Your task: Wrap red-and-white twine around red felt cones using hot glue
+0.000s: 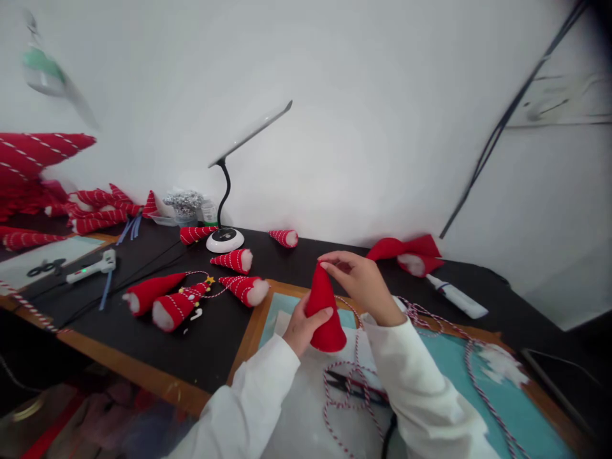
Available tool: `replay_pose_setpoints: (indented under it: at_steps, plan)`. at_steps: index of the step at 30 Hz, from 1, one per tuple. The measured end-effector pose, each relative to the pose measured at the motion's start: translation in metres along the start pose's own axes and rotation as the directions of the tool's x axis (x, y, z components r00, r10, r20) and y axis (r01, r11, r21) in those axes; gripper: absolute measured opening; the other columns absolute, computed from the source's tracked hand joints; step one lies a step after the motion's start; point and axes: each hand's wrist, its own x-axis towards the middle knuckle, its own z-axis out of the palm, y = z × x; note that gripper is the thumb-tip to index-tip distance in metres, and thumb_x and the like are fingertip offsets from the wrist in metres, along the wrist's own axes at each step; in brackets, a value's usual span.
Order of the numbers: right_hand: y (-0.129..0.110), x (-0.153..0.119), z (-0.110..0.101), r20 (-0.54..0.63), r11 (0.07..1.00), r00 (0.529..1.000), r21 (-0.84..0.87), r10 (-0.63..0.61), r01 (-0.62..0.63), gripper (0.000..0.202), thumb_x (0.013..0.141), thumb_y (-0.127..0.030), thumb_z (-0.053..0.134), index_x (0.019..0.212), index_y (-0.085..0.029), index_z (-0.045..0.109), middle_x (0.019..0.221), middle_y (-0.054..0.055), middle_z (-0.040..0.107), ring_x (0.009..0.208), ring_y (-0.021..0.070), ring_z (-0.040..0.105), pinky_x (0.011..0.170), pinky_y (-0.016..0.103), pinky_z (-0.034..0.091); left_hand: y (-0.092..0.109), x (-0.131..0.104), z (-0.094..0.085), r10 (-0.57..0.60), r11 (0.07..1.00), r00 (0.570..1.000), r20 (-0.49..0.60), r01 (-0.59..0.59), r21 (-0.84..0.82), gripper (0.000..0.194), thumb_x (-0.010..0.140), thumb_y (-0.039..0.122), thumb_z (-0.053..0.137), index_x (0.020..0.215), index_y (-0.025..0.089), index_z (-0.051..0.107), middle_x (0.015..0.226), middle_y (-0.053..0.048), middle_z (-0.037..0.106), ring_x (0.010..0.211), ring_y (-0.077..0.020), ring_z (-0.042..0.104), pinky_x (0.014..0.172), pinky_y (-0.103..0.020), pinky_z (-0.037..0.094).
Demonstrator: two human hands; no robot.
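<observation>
A plain red felt cone (326, 312) is held upright, wide end down, above the work board. Around its lower body wraps my left hand (306, 324), thumb across the front. My right hand (356, 280) pinches the cone's pointed tip between thumb and fingers. Red-and-white twisted cord (329, 408) lies in loose loops beneath, over a pair of dark scissors (356, 387). A strand of the cord rises behind the cone toward my right hand; whether it touches the tip is hidden.
Left of the board lie several stuffed red cones (246, 290) with white stripes and a glue gun (98, 268). A white desk lamp (224, 240) stands at the back. To the right are a white glue bottle (458, 297), red felt pieces (406, 250) and a dark phone (561, 382).
</observation>
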Motion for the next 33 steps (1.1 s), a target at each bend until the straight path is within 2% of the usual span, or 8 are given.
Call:
replay_pose_setpoints:
  at_steps: [8, 15, 21, 23, 28, 31, 32, 33]
  plan:
    - [-0.008, -0.003, 0.003, 0.085, 0.983, 0.996, -0.183, 0.020, -0.004, 0.022, 0.083, -0.036, 0.059, 0.089, -0.024, 0.077, 0.081, 0.002, 0.079, 0.069, 0.0188, 0.071, 0.068, 0.030, 0.054, 0.002, 0.011, -0.005, 0.316, 0.947, 0.942, -0.116, -0.321, -0.028, 0.062, 0.073, 0.056, 0.079, 0.121, 0.021, 0.061, 0.131, -0.012, 0.065, 0.126, -0.0276, 0.058, 0.109, -0.036, 0.043]
    - [-0.006, -0.004, 0.022, 0.166, 0.978, 0.985, -0.191, -0.049, 0.081, 0.024, 0.081, -0.036, 0.057, 0.085, -0.026, 0.078, 0.078, 0.003, 0.079, 0.067, 0.0220, 0.073, 0.062, 0.031, 0.055, 0.046, 0.001, -0.020, 0.245, 0.960, 0.958, -0.152, -0.217, 0.178, 0.028, 0.096, 0.034, 0.060, 0.122, 0.024, 0.063, 0.129, -0.010, 0.062, 0.111, -0.0226, 0.062, 0.093, -0.042, 0.056]
    - [-0.005, -0.004, 0.029, 0.158, 0.946, 0.973, -0.252, -0.166, 0.203, 0.025, 0.078, -0.029, 0.052, 0.082, -0.024, 0.076, 0.078, 0.004, 0.079, 0.065, 0.0210, 0.074, 0.061, 0.029, 0.054, 0.114, -0.006, -0.057, 0.271, 0.946, 0.938, -0.216, -0.217, 0.241, 0.031, 0.096, 0.040, 0.058, 0.121, 0.022, 0.064, 0.126, -0.010, 0.064, 0.107, -0.0227, 0.064, 0.091, -0.043, 0.057]
    - [-0.004, -0.003, 0.030, 0.164, 0.933, 0.970, -0.284, -0.179, 0.220, 0.025, 0.076, -0.028, 0.052, 0.079, -0.024, 0.076, 0.073, 0.003, 0.078, 0.062, 0.0198, 0.073, 0.057, 0.027, 0.052, 0.141, -0.013, -0.079, 0.301, 0.935, 0.914, -0.272, -0.226, 0.274, 0.021, 0.089, 0.040, 0.069, 0.105, 0.028, 0.072, 0.105, -0.005, 0.074, 0.104, -0.0286, 0.066, 0.089, -0.045, 0.057]
    - [0.001, -0.003, 0.036, 0.166, 0.914, 0.968, -0.330, -0.189, 0.235, 0.025, 0.076, -0.029, 0.053, 0.079, -0.024, 0.077, 0.072, 0.003, 0.078, 0.061, 0.0198, 0.073, 0.056, 0.026, 0.051, 0.209, -0.068, -0.133, 0.414, 0.883, 0.824, -0.388, -0.259, 0.391, 0.020, 0.068, 0.042, 0.086, 0.080, 0.033, 0.074, 0.076, 0.000, 0.072, 0.102, -0.0327, 0.069, 0.093, -0.046, 0.053]
    - [0.005, -0.003, 0.039, 0.157, 0.913, 0.971, -0.340, -0.179, 0.224, 0.027, 0.080, -0.031, 0.052, 0.082, -0.024, 0.078, 0.073, 0.004, 0.079, 0.062, 0.0214, 0.074, 0.057, 0.028, 0.052, 0.257, -0.104, -0.161, 0.444, 0.864, 0.785, -0.432, -0.247, 0.438, 0.026, 0.070, 0.051, 0.082, 0.074, 0.028, 0.070, 0.067, 0.002, 0.067, 0.098, -0.0294, 0.068, 0.102, -0.054, 0.045]
    - [0.007, -0.003, 0.040, 0.169, 0.916, 0.971, -0.338, -0.168, 0.217, 0.029, 0.081, -0.033, 0.052, 0.084, -0.024, 0.079, 0.074, 0.005, 0.079, 0.063, 0.0223, 0.074, 0.058, 0.028, 0.053, 0.273, -0.113, -0.168, 0.427, 0.862, 0.789, -0.443, -0.208, 0.462, 0.030, 0.074, 0.053, 0.078, 0.069, 0.025, 0.068, 0.061, 0.003, 0.063, 0.093, -0.0292, 0.069, 0.102, -0.059, 0.043]
    - [0.008, -0.003, 0.041, 0.188, 0.918, 0.970, -0.336, -0.154, 0.211, 0.030, 0.082, -0.034, 0.051, 0.086, -0.023, 0.079, 0.076, 0.006, 0.080, 0.065, 0.0232, 0.075, 0.058, 0.029, 0.053, 0.289, -0.119, -0.175, 0.289, 0.845, 0.863, -0.415, -0.027, 0.534, 0.036, 0.077, 0.054, 0.074, 0.064, 0.022, 0.066, 0.057, 0.003, 0.060, 0.088, -0.0289, 0.069, 0.098, -0.064, 0.042]
